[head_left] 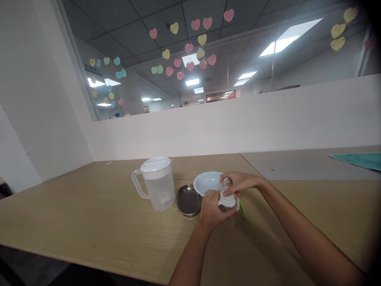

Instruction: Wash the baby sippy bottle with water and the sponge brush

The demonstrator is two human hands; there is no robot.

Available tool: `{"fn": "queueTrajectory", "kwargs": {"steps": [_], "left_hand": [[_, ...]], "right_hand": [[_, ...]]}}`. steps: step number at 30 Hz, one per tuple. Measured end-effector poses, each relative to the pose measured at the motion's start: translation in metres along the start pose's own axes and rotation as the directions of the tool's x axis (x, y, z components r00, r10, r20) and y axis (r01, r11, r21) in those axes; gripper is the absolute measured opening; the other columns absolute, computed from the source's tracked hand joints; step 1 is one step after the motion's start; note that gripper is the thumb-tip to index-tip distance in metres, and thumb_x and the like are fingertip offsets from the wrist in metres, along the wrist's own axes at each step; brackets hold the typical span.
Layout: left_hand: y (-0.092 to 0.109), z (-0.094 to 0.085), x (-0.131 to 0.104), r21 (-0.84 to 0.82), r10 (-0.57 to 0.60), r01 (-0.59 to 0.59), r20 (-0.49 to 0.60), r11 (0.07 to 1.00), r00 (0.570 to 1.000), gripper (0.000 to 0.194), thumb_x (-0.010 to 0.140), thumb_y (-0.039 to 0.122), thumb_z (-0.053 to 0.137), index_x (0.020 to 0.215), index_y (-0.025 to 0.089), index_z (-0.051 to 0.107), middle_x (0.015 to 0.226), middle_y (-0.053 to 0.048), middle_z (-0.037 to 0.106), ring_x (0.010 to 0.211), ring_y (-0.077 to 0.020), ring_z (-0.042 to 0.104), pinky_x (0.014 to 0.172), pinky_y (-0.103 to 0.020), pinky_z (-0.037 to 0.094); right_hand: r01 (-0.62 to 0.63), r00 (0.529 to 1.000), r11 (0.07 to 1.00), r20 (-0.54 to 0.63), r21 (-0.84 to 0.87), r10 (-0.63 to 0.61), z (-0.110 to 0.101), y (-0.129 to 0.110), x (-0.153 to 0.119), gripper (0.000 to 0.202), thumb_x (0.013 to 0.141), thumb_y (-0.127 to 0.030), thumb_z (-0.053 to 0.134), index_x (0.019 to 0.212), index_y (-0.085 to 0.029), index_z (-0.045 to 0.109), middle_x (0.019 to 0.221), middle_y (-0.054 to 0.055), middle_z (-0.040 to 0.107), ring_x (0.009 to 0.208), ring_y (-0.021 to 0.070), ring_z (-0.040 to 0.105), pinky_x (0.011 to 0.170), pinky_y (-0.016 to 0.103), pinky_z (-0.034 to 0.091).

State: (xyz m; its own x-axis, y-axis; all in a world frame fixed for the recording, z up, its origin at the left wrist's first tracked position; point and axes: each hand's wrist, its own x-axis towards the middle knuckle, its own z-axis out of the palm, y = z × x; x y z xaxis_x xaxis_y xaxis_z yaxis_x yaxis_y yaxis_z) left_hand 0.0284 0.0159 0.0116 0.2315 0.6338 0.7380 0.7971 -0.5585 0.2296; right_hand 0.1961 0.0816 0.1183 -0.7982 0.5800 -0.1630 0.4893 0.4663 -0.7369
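Observation:
A clear bottle with a white collar and a see-through top [227,201] stands on the table in front of me. My left hand [212,209] is closed around its side, thumb across the front below the collar. My right hand [242,183] grips the top from above, its fingertips at the clear part and the collar. Much of the bottle's body is hidden behind my left hand. Just behind my hands is a white bowl [205,181], partly covered by them. Something bright green [243,209] shows at the bottle's right; its kind is unclear.
Left of my hands lies a round metal dish [188,202]. Beside it stands a translucent pitcher [161,186] with a white lid, its handle pointing left. A teal cloth [361,159] lies at the far right. A low white wall [190,133] with glass above borders the wooden table [98,222].

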Motion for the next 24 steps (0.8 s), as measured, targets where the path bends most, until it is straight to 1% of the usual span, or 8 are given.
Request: {"fn": "queueTrajectory", "kwargs": {"steps": [4, 7, 12, 17, 24], "left_hand": [[-0.001, 0.003, -0.001, -0.01, -0.002, 0.002, -0.031, 1.0, 1.0, 0.058, 0.064, 0.064, 0.062, 0.095, 0.016, 0.058, 0.086, -0.008, 0.061, 0.082, -0.0237, 0.056, 0.075, -0.038, 0.045], [-0.002, 0.004, -0.002, -0.018, 0.005, -0.006, -0.046, 1.0, 0.999, 0.057, 0.065, 0.062, 0.063, 0.097, 0.016, 0.057, 0.088, -0.008, 0.061, 0.084, -0.0237, 0.056, 0.076, -0.038, 0.046], [-0.002, 0.004, -0.002, -0.027, 0.01, -0.011, -0.047, 1.0, 0.999, 0.057, 0.067, 0.061, 0.063, 0.1, 0.015, 0.056, 0.088, -0.008, 0.061, 0.084, -0.0233, 0.055, 0.076, -0.038, 0.046], [-0.002, 0.004, -0.001, -0.053, -0.002, 0.0, -0.041, 0.999, 0.999, 0.057, 0.066, 0.059, 0.065, 0.103, 0.016, 0.056, 0.09, -0.007, 0.062, 0.085, -0.0233, 0.055, 0.076, -0.038, 0.046], [-0.005, 0.001, -0.001, -0.088, -0.021, 0.018, -0.035, 0.996, 0.999, 0.055, 0.063, 0.053, 0.07, 0.103, 0.018, 0.056, 0.09, -0.006, 0.062, 0.085, -0.0225, 0.056, 0.077, -0.037, 0.046]], "right_hand": [[0.01, 1.0, 1.0, -0.009, 0.019, -0.01, 0.0, 0.001, 0.002, 0.059, 0.062, -0.058, 0.07, 0.099, -0.017, 0.049, 0.065, -0.001, 0.061, 0.055, 0.0145, 0.06, 0.052, 0.023, 0.046], [0.024, 1.0, 0.998, -0.004, 0.05, -0.024, 0.0, -0.001, 0.001, 0.057, 0.063, -0.057, 0.07, 0.098, -0.017, 0.049, 0.064, -0.001, 0.061, 0.055, 0.0141, 0.06, 0.052, 0.023, 0.047], [0.02, 1.0, 0.995, -0.006, 0.1, -0.02, 0.0, -0.006, -0.001, 0.055, 0.062, -0.055, 0.071, 0.097, -0.018, 0.049, 0.064, -0.002, 0.06, 0.054, 0.0138, 0.059, 0.053, 0.024, 0.049], [0.013, 1.0, 0.991, -0.001, 0.136, -0.013, -0.001, -0.005, -0.001, 0.053, 0.062, -0.052, 0.071, 0.096, -0.017, 0.05, 0.065, -0.002, 0.06, 0.055, 0.0138, 0.06, 0.055, 0.025, 0.05], [-0.028, 0.998, 0.998, -0.049, 0.062, 0.031, 0.002, -0.01, -0.001, 0.045, 0.068, -0.052, 0.064, 0.096, -0.019, 0.05, 0.063, -0.004, 0.056, 0.052, 0.0133, 0.058, 0.053, 0.024, 0.048]]}}
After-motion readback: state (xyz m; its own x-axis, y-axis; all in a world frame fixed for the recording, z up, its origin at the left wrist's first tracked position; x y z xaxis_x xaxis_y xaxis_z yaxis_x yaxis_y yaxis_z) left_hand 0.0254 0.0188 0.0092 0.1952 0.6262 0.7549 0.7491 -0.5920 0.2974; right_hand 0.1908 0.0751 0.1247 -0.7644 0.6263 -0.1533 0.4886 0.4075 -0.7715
